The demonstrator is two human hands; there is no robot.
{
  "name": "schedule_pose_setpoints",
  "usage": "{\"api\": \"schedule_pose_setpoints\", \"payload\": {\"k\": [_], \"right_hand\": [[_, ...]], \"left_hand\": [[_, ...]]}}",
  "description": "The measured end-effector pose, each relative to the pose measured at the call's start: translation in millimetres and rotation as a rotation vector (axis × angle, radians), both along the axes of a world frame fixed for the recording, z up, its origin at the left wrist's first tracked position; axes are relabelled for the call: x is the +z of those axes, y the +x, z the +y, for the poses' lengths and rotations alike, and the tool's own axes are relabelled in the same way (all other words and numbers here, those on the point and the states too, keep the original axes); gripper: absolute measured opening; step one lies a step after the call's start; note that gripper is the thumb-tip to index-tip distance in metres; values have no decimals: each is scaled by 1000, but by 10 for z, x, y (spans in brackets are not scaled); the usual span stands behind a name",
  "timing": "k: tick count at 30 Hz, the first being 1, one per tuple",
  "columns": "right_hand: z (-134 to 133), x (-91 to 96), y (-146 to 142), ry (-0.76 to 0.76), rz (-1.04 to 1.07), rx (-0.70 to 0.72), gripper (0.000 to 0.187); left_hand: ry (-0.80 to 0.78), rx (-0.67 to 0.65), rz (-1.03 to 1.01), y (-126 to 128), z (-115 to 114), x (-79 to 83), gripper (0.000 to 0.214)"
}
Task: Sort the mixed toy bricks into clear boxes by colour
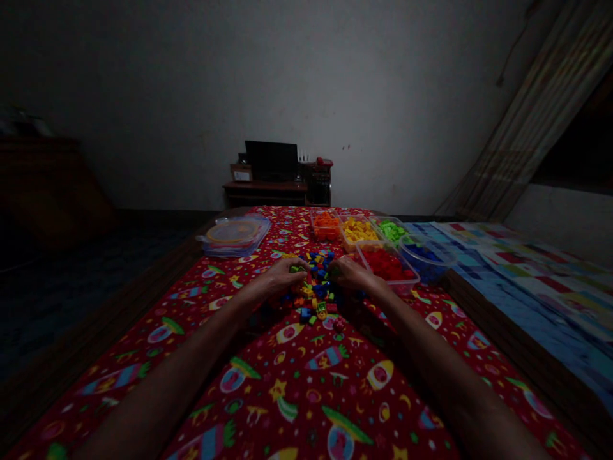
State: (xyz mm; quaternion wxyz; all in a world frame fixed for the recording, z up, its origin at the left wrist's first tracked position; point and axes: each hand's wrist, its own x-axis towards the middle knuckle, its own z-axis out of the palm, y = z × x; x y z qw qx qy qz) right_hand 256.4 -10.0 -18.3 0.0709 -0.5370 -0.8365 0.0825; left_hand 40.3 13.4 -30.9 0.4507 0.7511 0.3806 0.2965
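Note:
A mixed pile of small toy building bricks (320, 291) in blue, yellow, orange, red and green lies on the red patterned cloth. At its left edge my left hand (282, 275) is closed, with green toy bricks (297, 269) showing between thumb and fingers. My right hand (352, 272) reaches into the pile's right side, its fingers curled together and pointing down. What those fingers hold, if anything, is too dark and small to make out. Just beyond the right hand stands a clear tub of red bricks (389, 264).
Behind the red tub stand tubs of orange bricks (327, 225), yellow bricks (359, 231) and green bricks (391, 230). A round tub of blue bricks (426, 254) is at the right edge. Stacked lids (234, 236) lie at left. A bed (527, 268) adjoins on the right.

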Motion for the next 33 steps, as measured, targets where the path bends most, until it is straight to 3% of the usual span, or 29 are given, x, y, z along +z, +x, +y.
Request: {"api": "schedule_pose_setpoints", "payload": {"k": [4, 13, 18, 21, 25, 28, 33], "right_hand": [[-35, 5, -3, 55, -8, -15, 22], [-2, -2, 33, 105, 243, -68, 23], [-5, 49, -37, -125, 630, -158, 16], [-31, 150, 48, -173, 771, -216, 12], [43, 328, 410, -45, 681, -322, 12], [235, 466, 816, 67, 460, -432, 12], [645, 700, 1528, 79, 174, -632, 15]], "left_hand": [[-100, 8, -34, 37, -55, 18, 52], [-190, 38, -108, 69, -133, 51, 59], [-136, 51, -53, 54, -109, 29, 62], [22, 70, 62, 14, -40, -19, 54], [305, 124, 291, -4, -2, -49, 37], [468, 120, 383, 23, -24, -53, 32], [525, 94, 445, 41, -30, -120, 34]]}}
